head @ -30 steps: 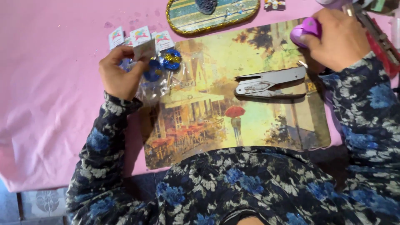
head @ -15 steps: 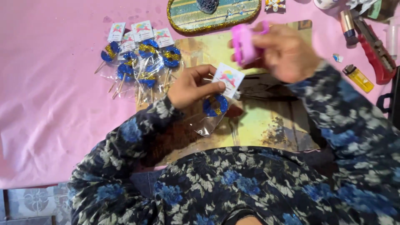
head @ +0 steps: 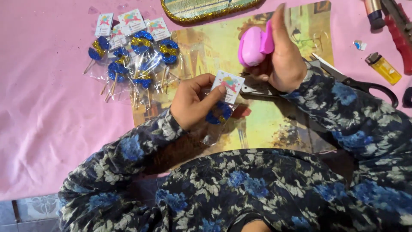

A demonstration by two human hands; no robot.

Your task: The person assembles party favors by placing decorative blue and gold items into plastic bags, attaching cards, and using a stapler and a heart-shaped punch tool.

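Holding a small clear bag (head: 216, 115) by its paper tag (head: 229, 83) in my left hand (head: 193, 102), I have the fingers pinched narrow on the tag's lower left edge, thumb on top. The bag hangs below the tag, with a blue and gold glitter piece inside, over the picture mat (head: 266, 120) in front of me. My right hand (head: 281, 60) is wrapped around a pink punch (head: 254, 45), lifted just above and to the right of the tag, near it but not touching.

To do this well I judge the tag should stay flat and square to the punch, with my fingertips kept back from the edge that faces it, and the loose plastic held clear so only the paper and bag top are caught.

Room is tight on the right: scissors (head: 356, 81) lie just under my right wrist, and a yellow lighter (head: 383, 68) and a red tool (head: 399, 30) sit beyond, by the table's far right. To the left, the pile of finished bags (head: 133, 56) lies well apart on the pink table (head: 47, 107), with bare cloth between it and my left sleeve. An oval glitter-edged plaque (head: 206, 8) lies at the far edge. The near edge of the table runs under my left forearm.
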